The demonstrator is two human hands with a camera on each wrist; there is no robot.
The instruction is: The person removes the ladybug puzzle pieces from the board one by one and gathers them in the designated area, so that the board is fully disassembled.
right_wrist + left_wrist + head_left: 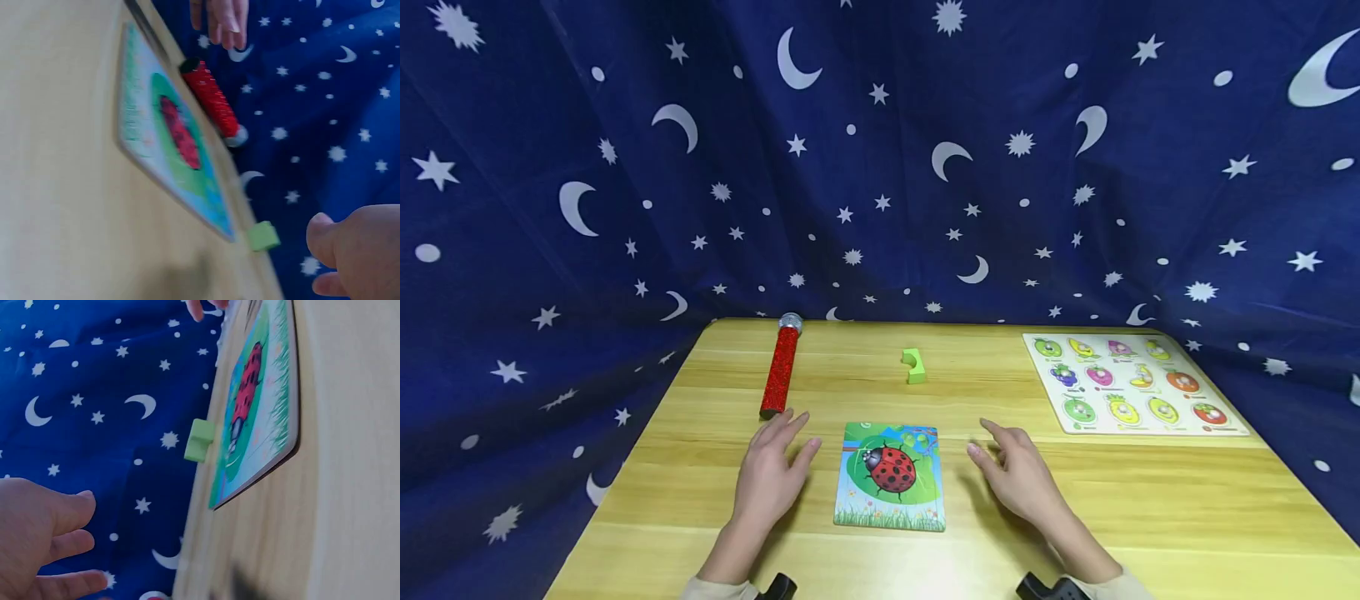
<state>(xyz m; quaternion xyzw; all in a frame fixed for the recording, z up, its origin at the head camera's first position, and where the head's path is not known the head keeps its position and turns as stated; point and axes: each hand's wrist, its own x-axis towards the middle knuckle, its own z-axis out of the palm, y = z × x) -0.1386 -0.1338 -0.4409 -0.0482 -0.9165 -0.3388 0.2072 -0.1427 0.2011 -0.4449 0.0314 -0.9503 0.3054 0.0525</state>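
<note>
In the head view a square ladybug puzzle board [891, 475] lies flat on the wooden table, between the two hands. To its left is my left hand [769, 475], fingers relaxed and holding nothing, its fingertips close to the lower end of a red glittery microphone [782, 367]. My right hand [1018, 475] is on the board's other side, apart from it, thumb and fingers loosely extended with nothing held. Beyond the board sits a small green block [913, 366] with a curved notch. The right wrist view is blurred but shows the right thumb [323, 237] away from everything.
A white fruit puzzle board [1138, 385] with several fruit pieces lies at the table's back right. Behind the table hangs a dark blue curtain [880, 167] with moons and stars. The wooden table [700, 400] has its far edge against this curtain.
</note>
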